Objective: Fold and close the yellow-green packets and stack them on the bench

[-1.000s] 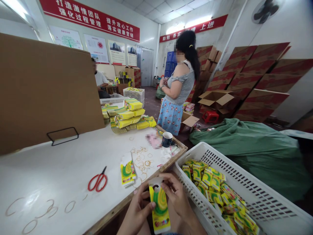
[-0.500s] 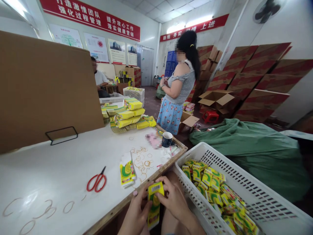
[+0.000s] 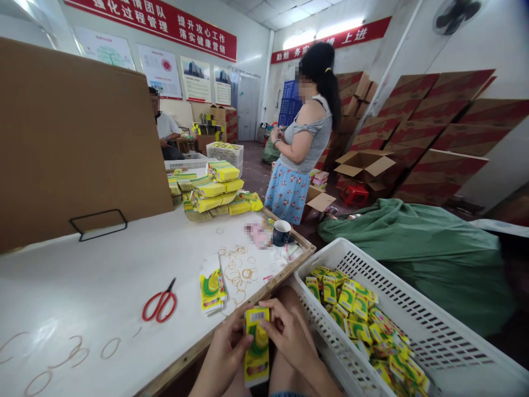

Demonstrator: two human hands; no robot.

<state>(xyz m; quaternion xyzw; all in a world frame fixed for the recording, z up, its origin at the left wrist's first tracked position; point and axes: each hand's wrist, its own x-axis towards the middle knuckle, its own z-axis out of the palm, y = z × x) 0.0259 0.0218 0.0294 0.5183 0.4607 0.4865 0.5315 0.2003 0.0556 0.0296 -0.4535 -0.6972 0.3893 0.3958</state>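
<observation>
Since a second ago, your yellow carton (image 3: 257,353) has changed at its top end: a barcode (image 3: 258,316) now shows where a pale flap stood open. Take the carton as the centre of your dial, twelve straight ahead. The fingers of your left hand (image 3: 229,343) hold it along the nine o'clock side, thumb on the front; those of your right hand (image 3: 285,333) pinch it at one o'clock, beside the barcode. Pressing harder there could dent it, and since the seating of that end cannot be made out, a poorly tucked flap might spring back. Loosening both grips together would likely drop it past your legs (image 3: 285,299). At three, the white crate (image 3: 336,331) holds loosely tumbled packets (image 3: 360,306); anything tossed in hard might get crushed. On the counter (image 3: 103,292) at eleven, a small pile of cartons (image 3: 211,289) lies near scattered rubber bands (image 3: 247,274), which could snag during a pick-up. Red-handled scissors (image 3: 168,293) at ten point away from you, yet a sweeping left arm might catch them. Farther, just past twelve, a mug (image 3: 281,235) near the counter's corner could tip under a long reach toward the stacked bundles (image 3: 219,188) between eleven and twelve.
</observation>
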